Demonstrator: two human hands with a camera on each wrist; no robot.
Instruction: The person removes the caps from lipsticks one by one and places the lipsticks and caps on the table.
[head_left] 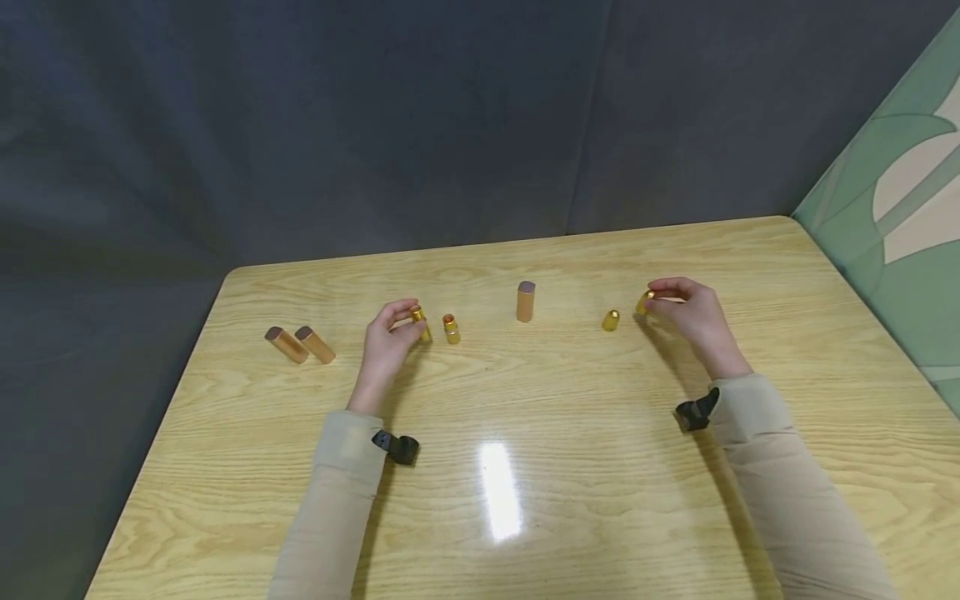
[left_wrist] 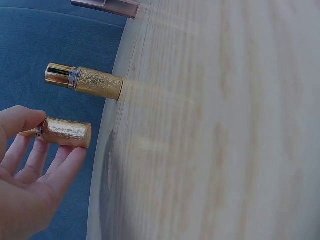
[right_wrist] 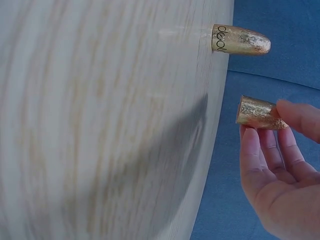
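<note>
My left hand point(head_left: 385, 340) pinches a gold lipstick tube point(left_wrist: 66, 132) without its cap, thumb and fingertips about its upper part. Just right of it stands another uncapped gold lipstick tube point(head_left: 452, 330), with a shiny inner collar in the left wrist view. Over on the right, my right hand point(head_left: 692, 321) pinches a gold bullet-shaped lipstick cap point(right_wrist: 260, 114) between thumb and fingers, its wide end toward the table. Left of that hand a matching gold cap point(head_left: 611, 321) stands upright, dark lettering showing near its base in the right wrist view.
Two copper-coloured tubes point(head_left: 316, 345) with dark flat tops stand on the left of the wooden table point(head_left: 570, 400). Another copper-coloured tube point(head_left: 526, 302) stands near the middle, between the hands. A dark curtain point(head_left: 420, 125) hangs behind the table; a green patterned panel point(head_left: 877, 225) borders the right.
</note>
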